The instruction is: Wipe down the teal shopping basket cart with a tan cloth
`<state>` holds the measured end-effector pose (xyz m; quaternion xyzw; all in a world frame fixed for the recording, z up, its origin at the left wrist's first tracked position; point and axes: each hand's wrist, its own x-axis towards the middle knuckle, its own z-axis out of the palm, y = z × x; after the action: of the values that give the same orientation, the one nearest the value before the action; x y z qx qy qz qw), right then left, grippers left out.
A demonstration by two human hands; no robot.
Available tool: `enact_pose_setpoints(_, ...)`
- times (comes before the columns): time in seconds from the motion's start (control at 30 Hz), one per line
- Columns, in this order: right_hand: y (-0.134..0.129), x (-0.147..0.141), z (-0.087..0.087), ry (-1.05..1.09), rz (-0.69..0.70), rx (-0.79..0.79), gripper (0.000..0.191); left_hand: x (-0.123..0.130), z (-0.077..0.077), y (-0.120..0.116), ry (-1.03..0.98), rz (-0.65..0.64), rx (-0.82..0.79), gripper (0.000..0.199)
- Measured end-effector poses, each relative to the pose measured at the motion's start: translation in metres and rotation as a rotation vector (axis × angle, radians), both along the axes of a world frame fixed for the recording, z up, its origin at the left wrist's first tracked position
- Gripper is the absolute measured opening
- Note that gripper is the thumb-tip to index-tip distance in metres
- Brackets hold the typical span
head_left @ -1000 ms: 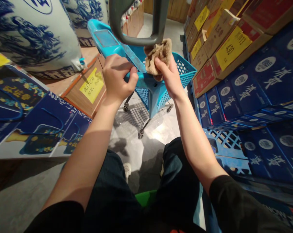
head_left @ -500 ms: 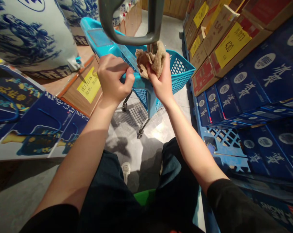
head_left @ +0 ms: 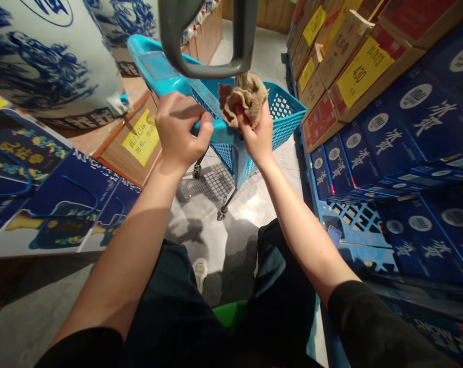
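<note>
A blue plastic shopping cart (head_left: 287,120) with a latticed basket stands in front of me. My left hand (head_left: 183,128) is closed around the cart's blue frame bar, thumb toward the right. In my right hand (head_left: 257,134) is a crumpled brown cloth (head_left: 250,97), pinched between thumb and fingers. The cloth lies against a metal post beneath a grey loop handle (head_left: 208,69), just right of the blue bar. Part of the post is hidden by the cloth.
Blue boxes (head_left: 408,133) and brown cartons (head_left: 331,66) are stacked on a blue pallet (head_left: 354,225) at the right, with a phone (head_left: 334,235) on it. Large blue-and-white jars (head_left: 54,61) and gift bags (head_left: 62,220) stand at the left. Cart wheels (head_left: 222,212) rest on the floor.
My right hand and the cloth have shifted slightly right and down along the post, and the cloth's folds look different. My left hand keeps its hold on the bar.
</note>
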<state>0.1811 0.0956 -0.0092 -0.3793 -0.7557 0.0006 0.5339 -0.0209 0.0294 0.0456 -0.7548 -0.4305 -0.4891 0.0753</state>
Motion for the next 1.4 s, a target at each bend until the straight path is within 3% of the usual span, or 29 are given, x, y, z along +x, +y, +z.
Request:
enact_pose_setpoints(0.2, -0.003, -0.009, -0.019, 0.07, -0.081, -0.051, 0.052, -0.001, -0.001, 0.002, -0.026, -0.044, -0.037, 0.032)
enact_pose_setpoints(0.4, -0.009, 0.002, -0.014, 0.058, -0.072, -0.066, 0.059, -0.003, -0.001, 0.003, -0.055, -0.097, -0.088, 0.033)
enact_pose_setpoints(0.6, -0.045, -0.021, -0.016, -0.007, -0.083, 0.007, 0.054, -0.015, -0.006, 0.012, -0.037, -0.171, -0.079, 0.043)
enact_pose_setpoints(0.73, -0.041, -0.007, -0.023, -0.029, -0.078, 0.031, 0.043, -0.019, -0.008, 0.017, -0.038, -0.237, -0.068, 0.048)
enact_pose_setpoints(0.93, -0.049, -0.004, -0.038, -0.089, -0.109, 0.137, 0.055, -0.014, -0.005, 0.014, 0.006, -0.225, -0.009, 0.061)
enact_pose_setpoints(1.2, -0.048, 0.007, -0.033, -0.016, -0.089, 0.034, 0.05, -0.012, -0.007, 0.016, 0.025, -0.201, 0.051, 0.057)
enact_pose_setpoints(1.4, -0.054, 0.0, -0.023, -0.183, 0.039, 0.107, 0.042, -0.01, -0.007, 0.016, 0.031, -0.183, 0.055, 0.055)
